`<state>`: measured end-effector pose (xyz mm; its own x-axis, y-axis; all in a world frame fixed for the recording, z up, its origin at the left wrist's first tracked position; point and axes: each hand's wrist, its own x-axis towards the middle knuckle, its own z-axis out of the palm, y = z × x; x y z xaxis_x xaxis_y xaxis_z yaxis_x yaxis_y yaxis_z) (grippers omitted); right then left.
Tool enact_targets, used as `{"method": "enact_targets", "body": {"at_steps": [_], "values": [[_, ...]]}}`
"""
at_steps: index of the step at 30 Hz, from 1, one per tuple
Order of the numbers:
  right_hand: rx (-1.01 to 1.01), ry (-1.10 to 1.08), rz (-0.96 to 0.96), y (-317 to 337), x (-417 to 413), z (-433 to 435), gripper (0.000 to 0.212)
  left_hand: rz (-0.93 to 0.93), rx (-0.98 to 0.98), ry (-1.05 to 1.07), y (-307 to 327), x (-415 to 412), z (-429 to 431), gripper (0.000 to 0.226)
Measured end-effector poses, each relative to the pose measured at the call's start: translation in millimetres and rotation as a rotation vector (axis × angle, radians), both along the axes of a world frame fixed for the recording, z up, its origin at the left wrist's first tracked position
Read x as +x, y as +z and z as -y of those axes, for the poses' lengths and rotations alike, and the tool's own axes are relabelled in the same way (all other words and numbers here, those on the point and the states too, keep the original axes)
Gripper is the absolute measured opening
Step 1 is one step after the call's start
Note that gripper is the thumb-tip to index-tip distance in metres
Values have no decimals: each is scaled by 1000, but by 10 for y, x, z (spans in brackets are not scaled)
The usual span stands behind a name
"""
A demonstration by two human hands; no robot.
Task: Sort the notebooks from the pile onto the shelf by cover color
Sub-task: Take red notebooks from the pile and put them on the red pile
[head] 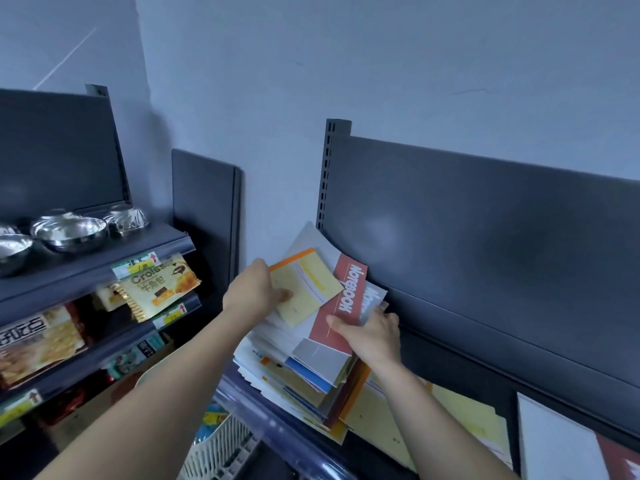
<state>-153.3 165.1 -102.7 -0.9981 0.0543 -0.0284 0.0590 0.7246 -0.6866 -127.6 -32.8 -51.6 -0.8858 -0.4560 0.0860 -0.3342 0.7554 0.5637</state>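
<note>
A messy pile of notebooks leans at the left end of the dark shelf. My left hand pinches a small yellow notebook with an orange spine at the top of the pile. My right hand grips a red notebook printed "NOTEBOOK" beside it, thumb on its cover. Flat on the shelf to the right lie a yellow notebook and a white and red notebook.
A second shelf unit on the left holds steel bowls on top and snack packets below. A white plastic basket sits low in front. The shelf's dark back panel rises behind the pile.
</note>
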Motion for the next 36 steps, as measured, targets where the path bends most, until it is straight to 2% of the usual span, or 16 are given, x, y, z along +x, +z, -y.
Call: {"method": "enact_targets", "body": {"at_steps": [3,7,9,11,13,17,22,25,32,36], "values": [[114,-54,-56,10,61,32,81,-186,204,-37,-2,17,-63,31],[130,-122,-124,48,167,11,59,-331,527,-48,-32,117,-143,30],[-48,-130,-112,59,214,-26,43,-381,636,-65,-55,174,-188,32],[-394,-130,-68,88,295,-51,23,-410,691,-89,-59,225,-245,29],[-570,-169,-92,126,391,-93,10,-406,686,-123,-71,259,-317,28],[-652,-257,-293,188,608,-252,5,-353,608,-158,-116,363,-499,25],[-574,-400,-459,208,879,-570,10,-270,321,-228,-170,529,-772,25],[-526,-483,-489,197,994,-801,10,-264,183,-264,-191,602,-946,24],[-427,-569,-492,61,1155,-1366,10,-225,243,-313,-320,769,-1463,24],[-401,-579,-497,17,1243,-1696,12,-182,218,-235,-451,857,-1724,26]]}}
